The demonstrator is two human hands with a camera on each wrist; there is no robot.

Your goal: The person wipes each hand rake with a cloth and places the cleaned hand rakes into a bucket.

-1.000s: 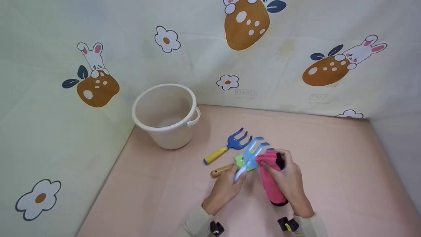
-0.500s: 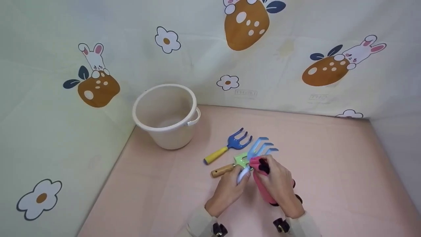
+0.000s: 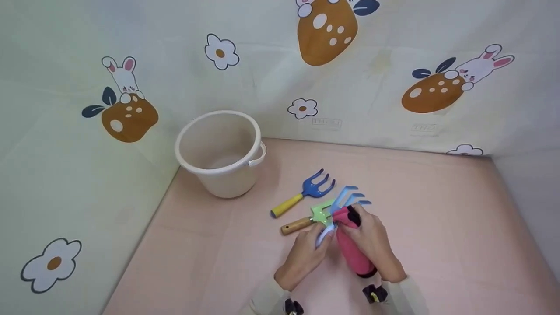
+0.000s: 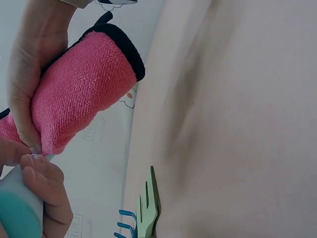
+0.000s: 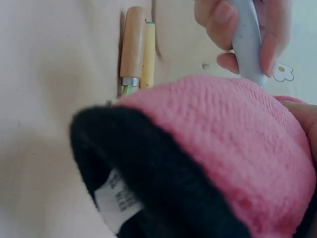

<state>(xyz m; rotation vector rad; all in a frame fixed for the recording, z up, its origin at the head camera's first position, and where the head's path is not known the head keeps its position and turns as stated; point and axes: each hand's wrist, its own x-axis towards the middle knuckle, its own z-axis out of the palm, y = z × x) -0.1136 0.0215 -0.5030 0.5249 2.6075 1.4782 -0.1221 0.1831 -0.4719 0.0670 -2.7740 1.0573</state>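
Apparently the step in hand is wiping the light-blue hand fork [image 3: 350,190] with the pink cloth [image 3: 355,258]; the left hand [image 3: 302,253] has its fingers curled round the fork's pale handle [image 3: 323,237], while the right hand [image 3: 372,236] pinches the bunched cloth against the fork just beyond that grip, about where handle meets metal. The fork is at the near middle of the tabletop [image 3: 442,245], its tines pointing far and right; the cloth hangs from the right hand towards the near side, its dark trim [image 3: 366,274] lowest, and the right wrist view shows a white label [image 5: 119,201] inside that trim.

Just left of the held fork, and partly overlapped by it in the head view, lies the green hand fork [image 3: 320,215] with its wooden handle [image 3: 296,225] towards the left; a little farther off lies the dark-blue hand fork [image 3: 313,189] with its yellow handle [image 3: 286,205]; the bucket [image 3: 227,183] stands upright at the far left, well apart from both hands.

As a judgement, the next move calls for a steady left grip while the right hand draws the cloth along the metal towards the tines; the prongs could snag the fabric, so light pressure would suit; whether the covered part is clean cannot be told.
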